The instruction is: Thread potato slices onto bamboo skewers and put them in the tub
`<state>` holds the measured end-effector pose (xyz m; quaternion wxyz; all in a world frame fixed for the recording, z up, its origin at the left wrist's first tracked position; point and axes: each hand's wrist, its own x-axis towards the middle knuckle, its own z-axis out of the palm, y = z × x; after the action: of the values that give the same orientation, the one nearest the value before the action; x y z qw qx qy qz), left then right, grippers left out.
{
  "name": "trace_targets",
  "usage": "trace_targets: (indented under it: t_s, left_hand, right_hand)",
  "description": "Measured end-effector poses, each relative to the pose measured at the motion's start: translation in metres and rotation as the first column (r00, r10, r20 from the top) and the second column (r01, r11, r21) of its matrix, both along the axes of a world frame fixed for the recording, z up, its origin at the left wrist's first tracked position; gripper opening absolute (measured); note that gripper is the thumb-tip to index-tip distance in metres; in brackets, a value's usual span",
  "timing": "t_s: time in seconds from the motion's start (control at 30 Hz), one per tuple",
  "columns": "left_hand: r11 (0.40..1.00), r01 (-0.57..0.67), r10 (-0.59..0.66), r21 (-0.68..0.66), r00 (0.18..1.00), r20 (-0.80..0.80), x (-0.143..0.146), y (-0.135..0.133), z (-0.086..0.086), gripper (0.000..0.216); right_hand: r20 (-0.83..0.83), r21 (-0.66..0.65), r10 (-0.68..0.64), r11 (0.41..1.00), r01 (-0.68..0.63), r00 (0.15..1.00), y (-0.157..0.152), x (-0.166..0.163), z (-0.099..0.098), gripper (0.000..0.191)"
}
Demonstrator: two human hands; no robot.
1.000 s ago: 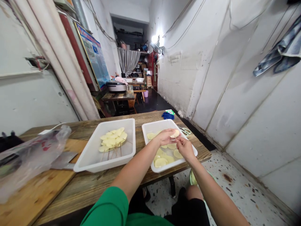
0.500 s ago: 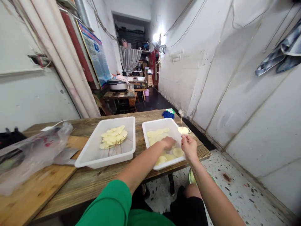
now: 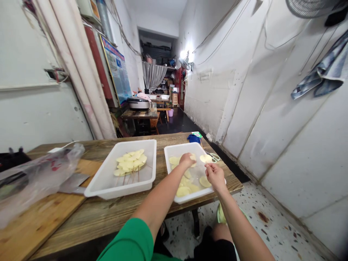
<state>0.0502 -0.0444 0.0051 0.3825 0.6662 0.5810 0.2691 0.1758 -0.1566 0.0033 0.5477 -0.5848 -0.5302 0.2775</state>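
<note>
White walls flank a narrow room, and a wooden table fills the foreground. Over the right edge of the nearer-right white tray, a skewered slice, pale yellow and round, stands above the right hand, whose thumb and fingers pinch the stick just below it. Left of it, over the same tray, the left hand has its fingers drawn together on a loose slice; its palm is turned away, so the exact grip is hard to make out. More pale slices lie in the tray beneath the hands, mostly along its left side and front.

Just beyond the skewered slice are scissors with pale green handles. Farther back, a blue cloth rests near a green-and-white card. To the left, a 2nd white tray bears a heap of skewered slices, sticks pointing toward the person. Past that tray, a knife and a crumpled plastic bag lie on a wooden board.
</note>
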Motion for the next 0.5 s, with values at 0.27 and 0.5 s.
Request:
trace_targets:
  t_s: [0.27,0.5]
  left_hand:
    - [0.917,0.01,0.363,-0.4,0.395,0.844,-0.014,0.015,0.006,0.053]
    - [0.922,-0.2,0.385,-0.332,0.365,0.848,-0.013,0.024,0.002,0.012]
  right_hand:
    - [-0.197,-0.207,0.146,0.96,-0.186,0.97,-0.008,-0.005,0.02,0.027]
    - [-0.11,-0.166,0.155,0.971,-0.172,0.982,-0.014,-0.002,0.02,0.027]
